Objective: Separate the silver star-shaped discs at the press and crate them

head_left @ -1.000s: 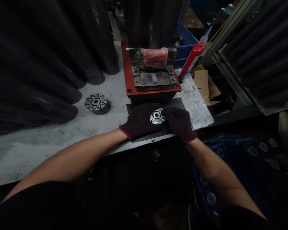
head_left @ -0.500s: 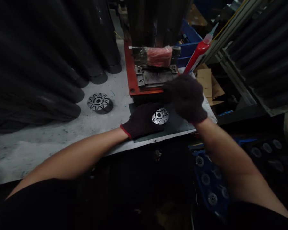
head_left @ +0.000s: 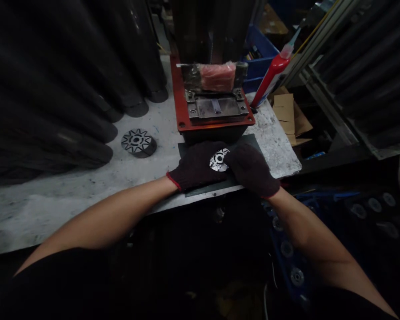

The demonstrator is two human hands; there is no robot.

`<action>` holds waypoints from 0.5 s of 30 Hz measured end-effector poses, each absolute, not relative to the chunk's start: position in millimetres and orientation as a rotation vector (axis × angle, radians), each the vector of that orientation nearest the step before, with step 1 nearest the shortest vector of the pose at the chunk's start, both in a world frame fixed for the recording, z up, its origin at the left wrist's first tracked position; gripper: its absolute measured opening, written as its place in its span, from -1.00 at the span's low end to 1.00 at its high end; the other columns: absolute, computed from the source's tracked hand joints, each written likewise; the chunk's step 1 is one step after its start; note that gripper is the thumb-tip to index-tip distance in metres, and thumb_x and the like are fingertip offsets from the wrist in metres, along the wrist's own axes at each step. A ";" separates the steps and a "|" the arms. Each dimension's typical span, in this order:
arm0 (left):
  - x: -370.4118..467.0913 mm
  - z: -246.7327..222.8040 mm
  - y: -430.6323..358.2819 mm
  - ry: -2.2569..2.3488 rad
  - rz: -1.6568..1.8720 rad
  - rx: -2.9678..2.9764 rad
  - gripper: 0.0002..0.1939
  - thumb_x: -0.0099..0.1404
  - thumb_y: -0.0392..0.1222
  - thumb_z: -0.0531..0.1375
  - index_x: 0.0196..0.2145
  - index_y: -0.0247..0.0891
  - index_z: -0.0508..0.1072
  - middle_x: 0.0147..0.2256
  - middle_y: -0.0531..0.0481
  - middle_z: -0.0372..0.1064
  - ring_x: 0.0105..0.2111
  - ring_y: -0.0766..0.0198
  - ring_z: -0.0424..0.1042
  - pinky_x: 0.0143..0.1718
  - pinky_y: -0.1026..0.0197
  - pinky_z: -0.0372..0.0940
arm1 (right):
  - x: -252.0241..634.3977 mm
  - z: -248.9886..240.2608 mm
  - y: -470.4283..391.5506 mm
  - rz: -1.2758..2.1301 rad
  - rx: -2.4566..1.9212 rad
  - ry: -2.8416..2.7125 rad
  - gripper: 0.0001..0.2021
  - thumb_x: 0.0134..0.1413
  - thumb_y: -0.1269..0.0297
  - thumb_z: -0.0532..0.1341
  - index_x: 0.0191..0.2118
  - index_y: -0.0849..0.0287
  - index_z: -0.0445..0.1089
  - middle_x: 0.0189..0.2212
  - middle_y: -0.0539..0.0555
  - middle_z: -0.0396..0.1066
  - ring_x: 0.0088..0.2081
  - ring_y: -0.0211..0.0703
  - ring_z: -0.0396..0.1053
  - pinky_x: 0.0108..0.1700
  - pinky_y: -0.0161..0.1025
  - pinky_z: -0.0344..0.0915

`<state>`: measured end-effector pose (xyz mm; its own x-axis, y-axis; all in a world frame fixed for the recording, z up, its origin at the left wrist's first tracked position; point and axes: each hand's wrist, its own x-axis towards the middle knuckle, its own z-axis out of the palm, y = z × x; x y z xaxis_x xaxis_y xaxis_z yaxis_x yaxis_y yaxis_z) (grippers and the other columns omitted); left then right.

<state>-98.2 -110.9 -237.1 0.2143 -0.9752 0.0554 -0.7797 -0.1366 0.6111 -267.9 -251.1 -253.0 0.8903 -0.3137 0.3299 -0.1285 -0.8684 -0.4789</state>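
Note:
My left hand (head_left: 202,165), in a dark knitted glove with a red cuff, is closed around a round metal rotor core (head_left: 217,161) with slots in its face. The core is over a dark green mat (head_left: 203,190). Against the core's right side, my right hand (head_left: 251,169), gloved the same way, has its fingers bunched on the slotted face. Anything between those fingertips is hidden. Left of my hands, a second rotor core (head_left: 137,141) with a star-like slot pattern lies flat on the white worktop (head_left: 126,178).
Behind my hands stands a red-based fixture (head_left: 183,123) with a small strip (head_left: 216,106) on its metal plate. A red squeeze bottle (head_left: 271,75) stands at its right. Dark cylinders (head_left: 133,80) line the left. Several cores fill a blue tray (head_left: 295,293) at lower right.
My right hand has moved from the fixture's front edge down and toward me onto the core. The strip on the fixture plate is now uncovered. My left hand has stayed on the core.

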 end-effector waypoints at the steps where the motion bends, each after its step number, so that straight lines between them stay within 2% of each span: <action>1: -98.1 -237.9 -110.9 -1.615 -0.485 1.966 -0.33 0.32 0.14 0.43 0.31 -0.12 0.52 0.26 -0.10 0.54 0.23 -0.17 0.52 0.31 -0.15 0.39 | -271.1 -249.5 -252.7 -0.558 -2.672 0.245 -0.73 0.45 0.17 0.17 -0.15 0.02 0.65 -0.21 0.13 0.59 -0.05 0.08 0.56 0.18 0.07 0.49; 3: -96.9 -240.7 -110.5 -1.606 -0.470 1.942 -0.37 0.31 0.14 0.44 0.26 -0.09 0.56 0.22 -0.06 0.58 0.20 -0.13 0.56 0.26 -0.12 0.43 | -272.5 -237.0 -258.9 -0.587 -2.766 0.119 -0.73 0.44 0.16 0.18 0.02 -0.05 0.65 -0.09 0.11 0.60 0.01 0.08 0.55 0.19 0.07 0.48; 5: -94.9 -243.6 -109.1 -1.593 -0.454 1.904 -0.30 0.25 0.10 0.48 0.29 -0.10 0.53 0.25 -0.06 0.56 0.22 -0.10 0.56 0.29 -0.11 0.43 | -262.3 -217.4 -269.5 -0.657 -2.779 0.073 -0.67 0.44 0.10 0.21 0.19 -0.09 0.59 0.08 0.09 0.59 0.12 0.10 0.54 0.26 0.12 0.44; 7: -93.5 -244.4 -106.5 -1.586 -0.456 1.873 -0.18 0.22 0.06 0.51 0.37 -0.18 0.47 0.33 -0.13 0.48 0.30 -0.13 0.49 0.39 -0.11 0.36 | -239.4 -194.8 -283.9 -0.749 -2.805 0.041 -0.56 0.42 0.05 0.26 0.32 -0.05 0.50 0.26 0.08 0.53 0.26 0.16 0.47 0.37 0.21 0.33; 9: -94.0 -242.4 -103.7 -1.576 -0.473 1.870 -0.15 0.26 0.03 0.48 0.42 -0.28 0.41 0.39 -0.21 0.41 0.36 -0.17 0.43 0.45 -0.11 0.30 | -210.0 -175.7 -299.4 -0.755 -2.888 -0.021 -0.49 0.40 0.01 0.30 0.37 0.02 0.46 0.34 0.10 0.47 0.34 0.22 0.39 0.44 0.29 0.22; 11: -96.5 -239.1 -102.1 -1.565 -0.490 1.895 -0.15 0.29 0.05 0.46 0.43 -0.31 0.40 0.39 -0.24 0.40 0.37 -0.22 0.41 0.45 -0.14 0.30 | -185.5 -165.1 -310.7 -0.639 -2.981 -0.086 -0.51 0.41 -0.05 0.30 0.30 0.05 0.53 0.34 0.10 0.48 0.35 0.22 0.35 0.46 0.29 0.16; 13: -99.9 -237.0 -102.2 -1.554 -0.476 1.952 -0.12 0.26 0.15 0.48 0.42 -0.21 0.42 0.38 -0.20 0.42 0.35 -0.27 0.41 0.42 -0.21 0.31 | -175.6 -165.5 -311.7 -0.561 -2.973 -0.088 -0.58 0.42 -0.11 0.29 0.14 0.05 0.63 0.22 0.11 0.56 0.27 0.19 0.40 0.44 0.26 0.17; 15: -102.7 -237.3 -103.5 -1.550 -0.439 2.031 -0.04 0.16 0.28 0.53 0.42 -0.07 0.45 0.35 -0.15 0.44 0.33 -0.31 0.42 0.38 -0.27 0.33 | -183.0 -176.2 -300.3 -0.770 -2.739 0.080 -0.65 0.44 -0.10 0.27 -0.05 0.04 0.66 0.04 0.14 0.63 0.13 0.14 0.47 0.33 0.18 0.31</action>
